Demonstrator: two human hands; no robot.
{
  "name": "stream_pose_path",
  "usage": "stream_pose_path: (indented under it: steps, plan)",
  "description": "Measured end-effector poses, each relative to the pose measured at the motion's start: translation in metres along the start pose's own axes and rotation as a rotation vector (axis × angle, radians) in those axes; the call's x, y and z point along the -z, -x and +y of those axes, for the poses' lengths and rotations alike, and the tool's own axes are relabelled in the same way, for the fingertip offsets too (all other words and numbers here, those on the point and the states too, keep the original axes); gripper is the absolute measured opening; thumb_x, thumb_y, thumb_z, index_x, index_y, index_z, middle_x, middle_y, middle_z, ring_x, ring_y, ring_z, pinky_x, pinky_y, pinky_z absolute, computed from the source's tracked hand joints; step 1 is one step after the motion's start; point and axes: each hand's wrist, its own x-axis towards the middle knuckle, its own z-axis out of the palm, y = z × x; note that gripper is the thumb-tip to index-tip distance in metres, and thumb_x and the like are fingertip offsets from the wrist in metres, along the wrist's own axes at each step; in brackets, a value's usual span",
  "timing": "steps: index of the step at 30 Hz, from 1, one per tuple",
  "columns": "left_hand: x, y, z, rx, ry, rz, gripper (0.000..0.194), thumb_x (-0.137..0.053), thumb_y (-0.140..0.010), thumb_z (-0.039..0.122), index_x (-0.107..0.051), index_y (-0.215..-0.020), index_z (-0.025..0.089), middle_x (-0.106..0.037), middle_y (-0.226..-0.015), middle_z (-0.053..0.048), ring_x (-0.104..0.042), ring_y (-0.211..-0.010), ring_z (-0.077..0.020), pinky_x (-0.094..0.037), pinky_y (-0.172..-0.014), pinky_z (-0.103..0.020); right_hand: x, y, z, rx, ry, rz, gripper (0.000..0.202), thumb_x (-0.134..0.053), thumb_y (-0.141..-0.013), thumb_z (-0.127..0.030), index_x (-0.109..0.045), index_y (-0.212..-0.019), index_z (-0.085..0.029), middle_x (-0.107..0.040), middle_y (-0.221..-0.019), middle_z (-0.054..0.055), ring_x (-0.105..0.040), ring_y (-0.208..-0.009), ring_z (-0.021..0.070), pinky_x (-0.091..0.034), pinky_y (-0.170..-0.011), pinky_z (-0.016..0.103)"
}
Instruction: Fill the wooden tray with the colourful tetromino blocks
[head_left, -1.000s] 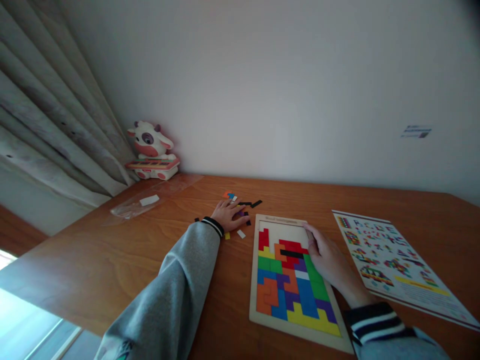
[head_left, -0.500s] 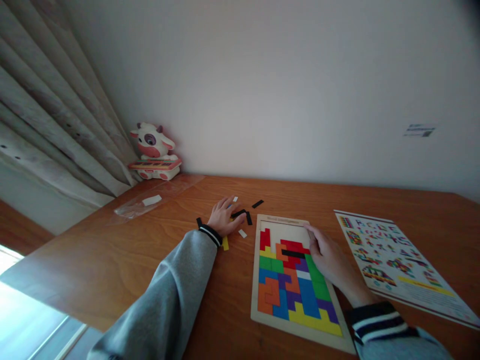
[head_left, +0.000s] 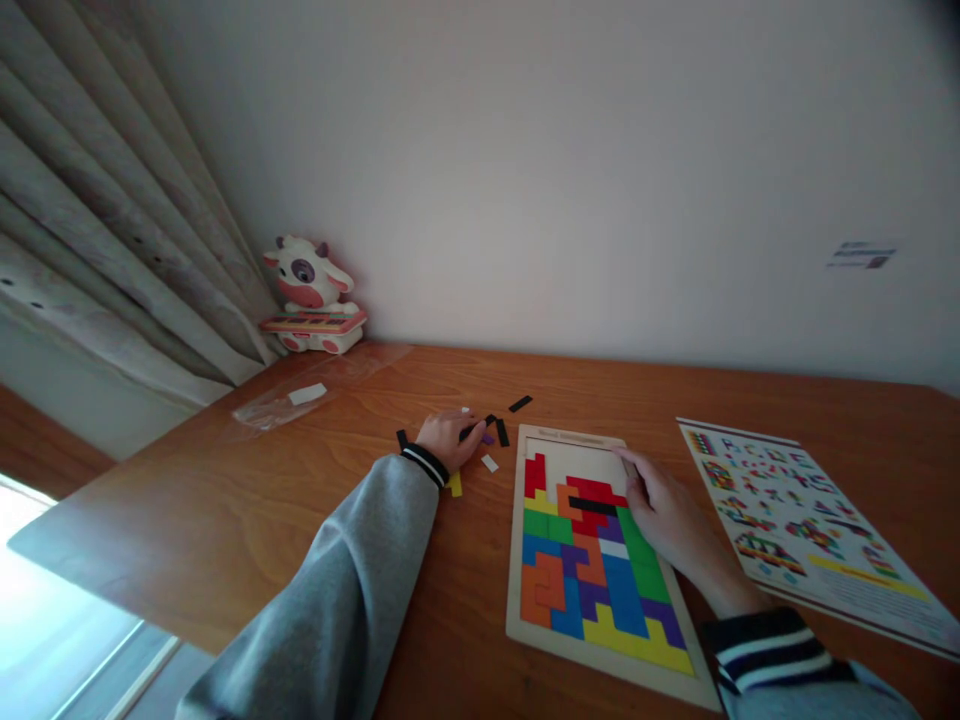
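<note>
My left hand (head_left: 448, 440) is over a loose group of puzzle pieces left of the board, its fingers drawn together toward the thumb; what they pinch, if anything, is hidden. Close around it lie a black piece (head_left: 502, 432), a white piece (head_left: 490, 463), a yellow piece (head_left: 456, 486) and a partly covered purple piece (head_left: 488, 439). My right hand (head_left: 660, 505) grips the right edge of a wooden puzzle board (head_left: 514, 600). Coloured blocks fill most of that board, while bare wood shows along its top.
A printed pattern sheet (head_left: 814, 530) lies right of the board. At the back left stands a cow toy (head_left: 311, 295) with a keyboard, near a clear plastic bag (head_left: 270, 408) and the curtain (head_left: 112, 200). Another black piece (head_left: 520, 403) lies farther back.
My left hand's spread fingers have drawn in over the pieces, and a purple piece now shows beside the thumb. My right hand stays at the board's edge. The view has shifted slightly.
</note>
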Motion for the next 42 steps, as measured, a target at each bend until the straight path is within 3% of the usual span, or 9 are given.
stream_pose_path:
  steps: [3, 6, 8, 10, 16, 23, 28, 35, 42]
  plan:
    - [0.008, 0.012, 0.01, 0.014, -0.037, 0.082, 0.038, -0.042, -0.098, 0.043, -0.074, -0.095, 0.024, -0.074, -0.106, -0.006, -0.065, -0.104, -0.025, -0.047, -0.099, -0.044, 0.002, 0.0, -0.003, -0.009, 0.0, -0.004, 0.041, -0.036, -0.091, -0.023, -0.054, -0.128, -0.016, -0.063, -0.128, 0.016, -0.061, -0.118, 0.0279, -0.049, -0.101, 0.049]
    - [0.007, 0.009, 0.017, -0.17, 0.037, 0.118, 0.034, -0.042, -0.099, 0.038, -0.069, -0.112, 0.021, -0.067, -0.124, -0.007, -0.059, -0.116, -0.0249, -0.043, -0.105, -0.045, 0.002, 0.0, -0.004, 0.001, 0.0, -0.002, 0.041, -0.036, -0.09, -0.022, -0.054, -0.127, -0.016, -0.063, -0.128, 0.016, -0.061, -0.118, 0.0279, -0.049, -0.101, 0.049]
    - [0.002, 0.001, 0.018, -0.312, 0.098, 0.071, 0.038, -0.04, -0.1, 0.035, -0.06, -0.127, 0.019, -0.059, -0.136, -0.008, -0.05, -0.129, -0.0236, -0.038, -0.111, -0.043, 0.001, -0.001, -0.002, 0.012, 0.002, 0.002, 0.041, -0.037, -0.089, -0.02, -0.055, -0.126, -0.016, -0.064, -0.127, 0.015, -0.061, -0.118, 0.0275, -0.049, -0.102, 0.048]
    - [-0.006, -0.009, 0.018, -0.366, 0.107, -0.004, 0.042, -0.039, -0.1, 0.035, -0.052, -0.137, 0.018, -0.052, -0.144, -0.008, -0.042, -0.137, -0.0235, -0.034, -0.115, -0.044, -0.001, -0.002, 0.0, 0.02, 0.009, 0.01, 0.042, -0.037, -0.088, -0.02, -0.055, -0.125, -0.016, -0.064, -0.127, 0.015, -0.061, -0.118, 0.0272, -0.049, -0.101, 0.048]
    - [-0.025, -0.031, 0.019, -0.296, -0.028, -0.211, 0.048, -0.035, -0.102, 0.042, -0.045, -0.144, 0.021, -0.037, -0.154, -0.01, -0.031, -0.144, -0.0274, -0.026, -0.117, -0.052, -0.003, -0.003, 0.002, 0.046, 0.019, 0.011, 0.042, -0.036, -0.088, -0.019, -0.055, -0.126, -0.015, -0.064, -0.127, 0.016, -0.061, -0.118, 0.0275, -0.048, -0.102, 0.049]
    - [-0.021, -0.024, 0.015, -0.281, -0.02, -0.122, 0.043, -0.041, -0.099, 0.042, -0.06, -0.13, 0.018, -0.054, -0.141, -0.011, -0.049, -0.13, -0.0252, -0.036, -0.113, -0.043, 0.0, -0.001, 0.001, 0.02, 0.005, -0.003, 0.041, -0.037, -0.089, -0.021, -0.054, -0.127, -0.018, -0.063, -0.127, 0.015, -0.061, -0.117, 0.0272, -0.048, -0.101, 0.049]
    - [-0.015, -0.003, 0.01, -0.224, -0.052, -0.095, 0.057, -0.057, -0.087, 0.059, -0.061, -0.128, 0.019, -0.058, -0.134, -0.013, -0.055, -0.123, -0.0294, -0.043, -0.106, -0.046, 0.0, -0.001, 0.001, 0.003, 0.01, -0.014, 0.042, -0.037, -0.089, -0.021, -0.053, -0.127, -0.018, -0.064, -0.126, 0.014, -0.061, -0.117, 0.0278, -0.049, -0.099, 0.049]
    - [-0.009, 0.027, 0.005, -0.285, 0.005, -0.011, 0.029, -0.05, -0.093, 0.028, -0.067, -0.113, 0.016, -0.066, -0.119, -0.012, -0.062, -0.11, -0.0243, -0.05, -0.097, -0.042, 0.002, 0.0, 0.001, 0.018, -0.015, -0.018, 0.041, -0.039, -0.088, -0.021, -0.055, -0.126, -0.018, -0.064, -0.126, 0.014, -0.062, -0.116, 0.0272, -0.05, -0.099, 0.047]
    - [0.009, 0.044, 0.002, -0.321, 0.044, -0.022, 0.028, -0.049, -0.094, 0.03, -0.068, -0.109, 0.018, -0.067, -0.107, -0.011, -0.063, -0.098, -0.0232, -0.053, -0.089, -0.041, 0.011, 0.0, -0.009, 0.046, 0.005, -0.03, 0.042, -0.043, -0.082, -0.018, -0.056, -0.122, -0.017, -0.066, -0.121, 0.013, -0.062, -0.112, 0.0267, -0.049, -0.1, 0.046]
